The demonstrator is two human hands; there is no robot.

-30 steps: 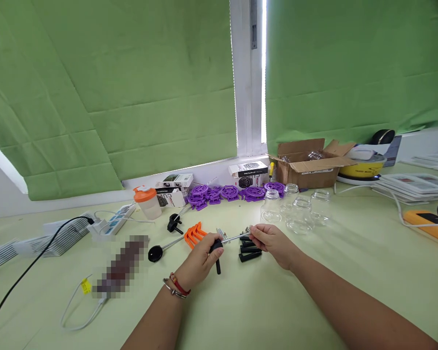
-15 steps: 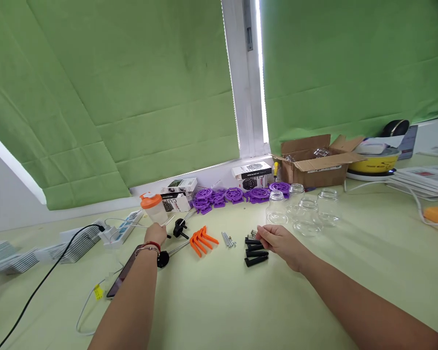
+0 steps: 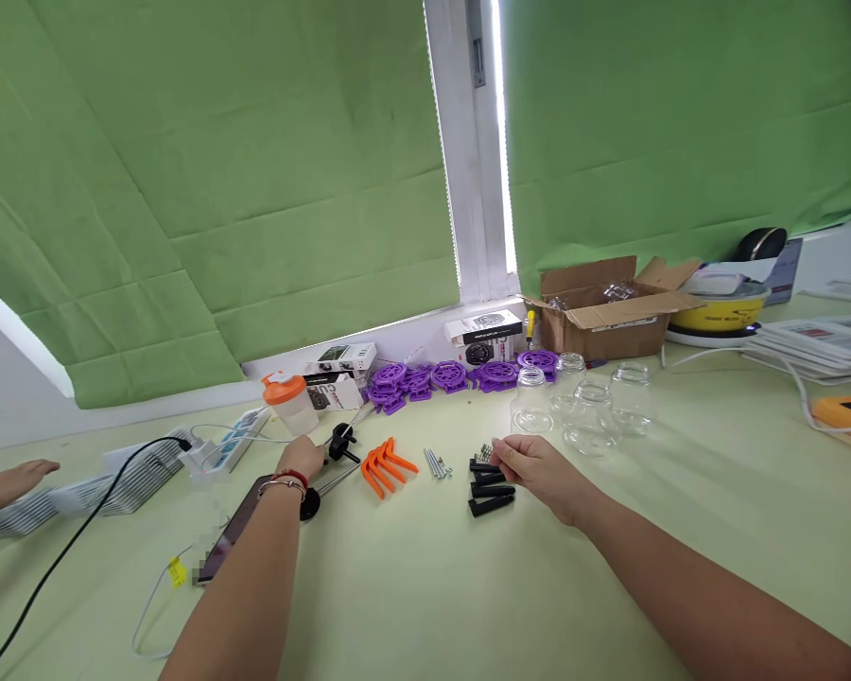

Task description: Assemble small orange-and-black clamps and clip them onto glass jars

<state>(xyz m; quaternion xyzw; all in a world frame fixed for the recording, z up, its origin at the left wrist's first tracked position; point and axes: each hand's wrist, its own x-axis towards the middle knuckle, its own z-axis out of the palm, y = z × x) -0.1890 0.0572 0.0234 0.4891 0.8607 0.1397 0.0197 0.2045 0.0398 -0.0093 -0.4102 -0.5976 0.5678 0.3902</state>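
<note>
My left hand point(image 3: 303, 458) is curled closed beside black-headed pieces with metal rods; its fingertips are hidden, so what it holds cannot be made out. One black piece point(image 3: 340, 443) lies just right of it, and a round black head point(image 3: 310, 505) lies below. My right hand point(image 3: 531, 463) pinches thumb and forefinger together next to small metal springs point(image 3: 483, 453); anything in the pinch is too small to name. Under that hand lie several black handle-like parts point(image 3: 492, 504). Between the hands are bent orange parts point(image 3: 387, 466) and metal screws point(image 3: 434, 463).
Several clear glass jars point(image 3: 591, 421) stand right of centre. Behind are purple wheel-shaped plastic parts point(image 3: 448, 376), white boxes point(image 3: 482, 326), an orange-lidded cup point(image 3: 290, 405) and an open cardboard box point(image 3: 610, 322). A phone point(image 3: 234, 534) and cables lie left. Another person's hand point(image 3: 7, 487) reaches in.
The view has shifted slightly, moving the table's contents a little left. The other person's hand has come further in at the left. My hands stay at nearly the same places.
</note>
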